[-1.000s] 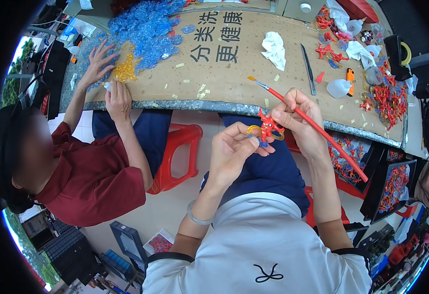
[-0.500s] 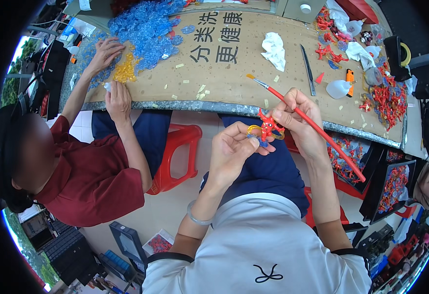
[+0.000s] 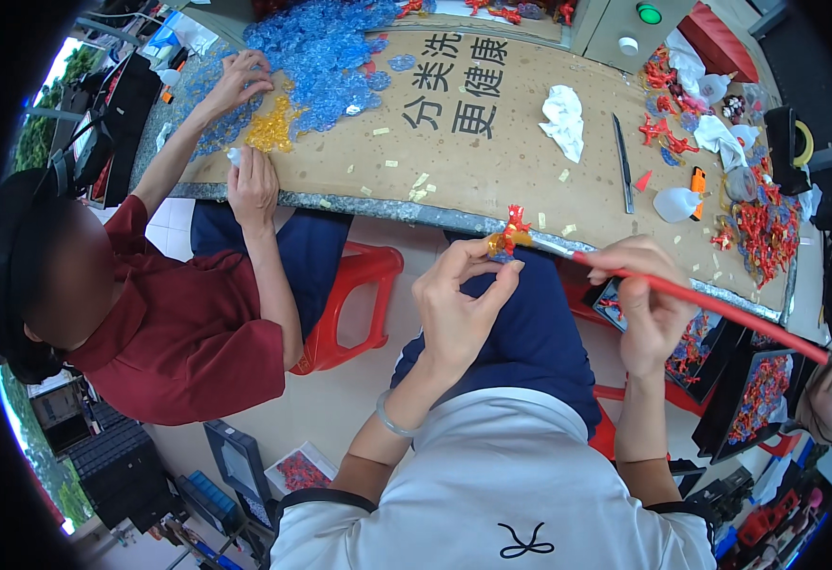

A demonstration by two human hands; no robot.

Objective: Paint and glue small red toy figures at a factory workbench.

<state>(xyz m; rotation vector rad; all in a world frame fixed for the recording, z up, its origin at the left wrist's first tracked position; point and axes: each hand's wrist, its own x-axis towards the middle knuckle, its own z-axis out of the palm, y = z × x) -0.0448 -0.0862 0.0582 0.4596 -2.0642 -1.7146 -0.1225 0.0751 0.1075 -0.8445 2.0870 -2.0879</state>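
Between the thumb and fingers of my left hand (image 3: 456, 302) is a small red toy figurine (image 3: 515, 226), with clear yellow and blue parts at its lower end. My right hand (image 3: 652, 309) is closed round a red-handled paintbrush (image 3: 758, 312). The brush's tan bristles point left and lie at the side of the figurine; whether they press on it I cannot tell. Both hands are above my lap, just in front of the table edge.
On the cardboard-covered table (image 3: 340, 176) lie blue clear pieces (image 3: 326, 76), yellow pieces (image 3: 272, 128), crumpled tissue (image 3: 562, 123), a black-handled knife (image 3: 623, 161), a squeeze bottle (image 3: 674, 203) and red figurines (image 3: 767, 233). A co-worker in a maroon shirt (image 3: 188, 332) sits at left, hands on the table.
My right hand has moved off the figurine and turned the brush, bringing its bristles to the figurine. The left hand now holds the figurine alone, turned sideways. The view has shifted slightly.
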